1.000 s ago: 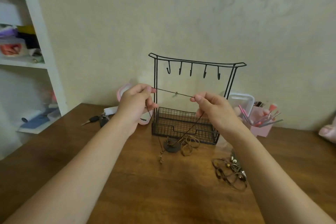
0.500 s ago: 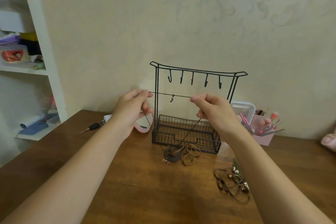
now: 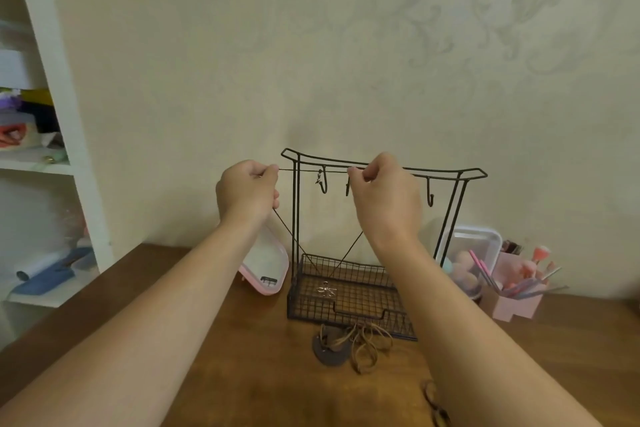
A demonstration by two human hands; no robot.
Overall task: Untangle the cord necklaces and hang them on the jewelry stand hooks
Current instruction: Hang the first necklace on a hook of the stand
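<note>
Bench (image 3: pixel 242 374): wooden, against the wall. It carries the jewelry stand (image 3: pixel 446 173), a black wire frame with a mesh basket (image 3: pixel 349 305) at its foot.

Both hands are raised to the level of the stand's top bar and set apart. The left hand (image 3: pixel 247 192) is just outside the left post; the right hand (image 3: pixel 384 194) is in front of the middle of the bar. Each pinches the black cord necklace (image 3: pixel 306 170) between thumb and fingertips. A short span is drawn taut and level between them. The rest falls from both hands in a V down to the basket.

Hooks: the leftmost hook (image 3: pixel 322 185) sits right behind the taut span. A second hook (image 3: pixel 347 188) is beside the right thumb. One more hook (image 3: pixel 429 191) shows at the far right; the others are hidden by the right hand.

A small clasp (image 3: pixel 318 179) hangs from the span next to the leftmost hook. The pendant (image 3: pixel 325 289) hangs over the basket floor; I cannot tell if it touches.

Step in hand, as I judge it: this necklace is free of the others and is being offered to a hook. No hook carries a necklace yet.

Next move calls for lifting the span just over a hook tip and lowering it into the bend, then easing both pinches so that the clasp does not snag.

Left to do: a brown cord tangle (image 3: pixel 362 345) lies on the bench in front of the basket. A darker bundle (image 3: pixel 437 407) lies near the lower edge.
</note>
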